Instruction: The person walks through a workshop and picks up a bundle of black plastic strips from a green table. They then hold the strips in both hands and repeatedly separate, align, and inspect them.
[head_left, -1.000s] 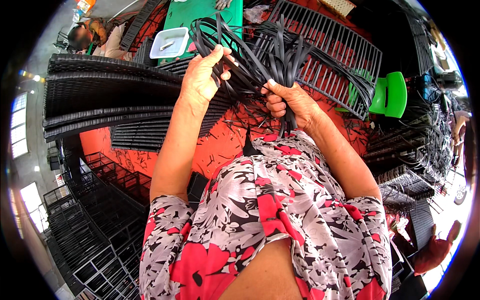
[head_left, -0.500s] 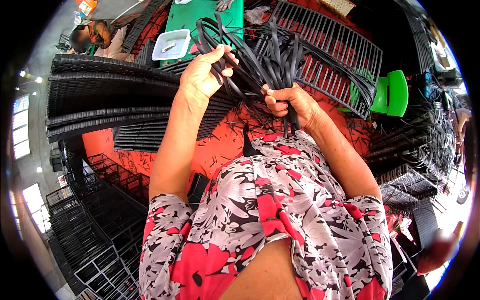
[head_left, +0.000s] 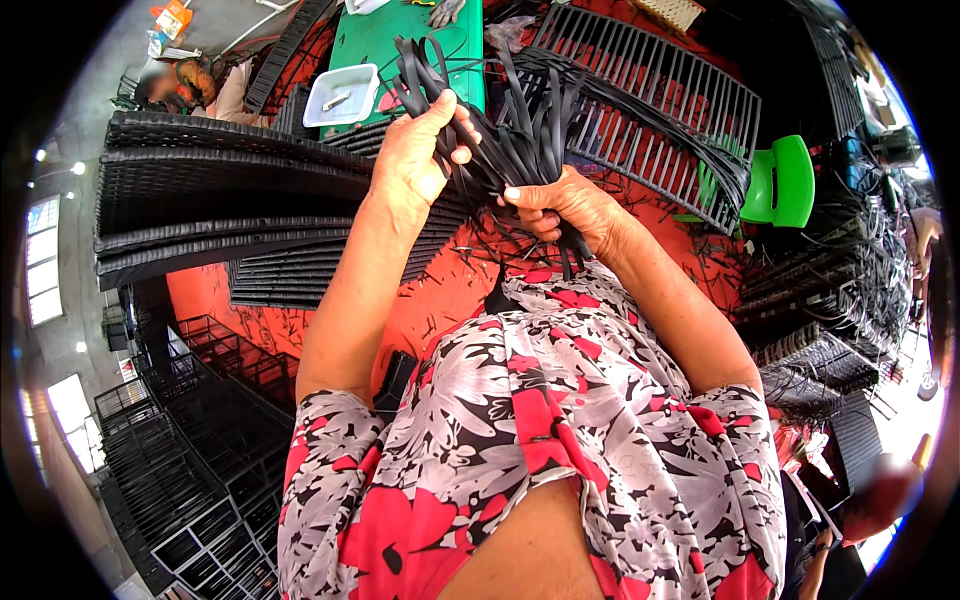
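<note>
Up in front of our chest, both arms are raised and bent, forearms angling in toward each other over the red floor (head_left: 440, 290). Our left hand (head_left: 415, 160) sits a bit higher, palm turned toward us, thumb pointing right. It's curled around the upper part of a bundle of flat black plastic weaving strips (head_left: 510, 140), fingers wrapped round the back of it so we can't see exactly how tight that hold is. Our right hand (head_left: 565, 205) is just below and to the right, closed into a fist on the lower part of the same bundle, knuckles up, with the short strip tails poking out underneath toward our flowery red, grey and black blouse (head_left: 560, 440).

So the bundle is pinched between the two hands, which are pretty much touching. Above the left hand the strips fan out, some looping over, some sticking straight up in front of the green table (head_left: 385, 45).

Around us: a small white rectangular tray (head_left: 342, 95) on that table, a stack of dark woven wicker panels (head_left: 210, 200) off to the left, a black metal slatted frame (head_left: 650, 90) lying upper right, and a bright green plastic chair (head_left: 785, 180) beyond it.
</note>
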